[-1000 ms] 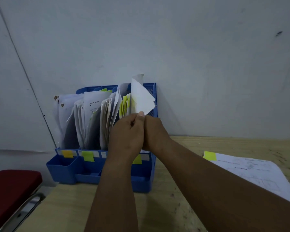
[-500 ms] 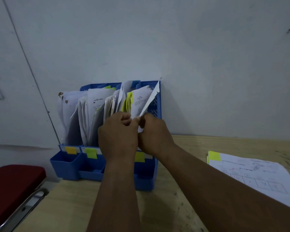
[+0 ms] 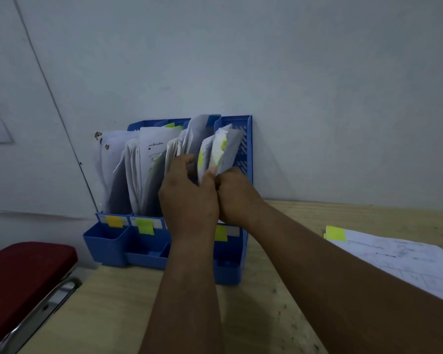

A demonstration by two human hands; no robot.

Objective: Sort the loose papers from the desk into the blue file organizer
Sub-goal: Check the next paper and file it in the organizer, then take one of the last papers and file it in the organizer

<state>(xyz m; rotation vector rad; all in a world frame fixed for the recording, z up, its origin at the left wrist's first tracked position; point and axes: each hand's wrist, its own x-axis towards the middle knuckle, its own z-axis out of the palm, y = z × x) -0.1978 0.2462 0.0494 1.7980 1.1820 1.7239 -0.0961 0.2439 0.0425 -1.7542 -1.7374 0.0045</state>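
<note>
The blue file organizer (image 3: 244, 149) stands against the wall at the desk's back left, its slots packed with upright white papers (image 3: 149, 162) and yellow-green sticky tabs. Both my hands are at its rightmost slot. My left hand (image 3: 189, 198) has its fingers pushed in among the sheets, with the thumb against a bundle. My right hand (image 3: 234, 194) pinches the lower edge of a white sheet (image 3: 228, 149) that stands in that slot. A stack of loose papers (image 3: 399, 256) with a yellow sticky note (image 3: 335, 233) lies on the desk at the right.
The organizer's front has small open trays (image 3: 105, 241) with yellow labels above them. A red-cushioned chair (image 3: 23, 279) with a metal frame sits at the lower left, beside the wooden desk (image 3: 113, 302). The white wall rises right behind the organizer.
The sheet that stuck up bent above the right slot has gone down into it among the other papers. Both hands have stayed at that slot, and my left fingers have spread into the sheets.
</note>
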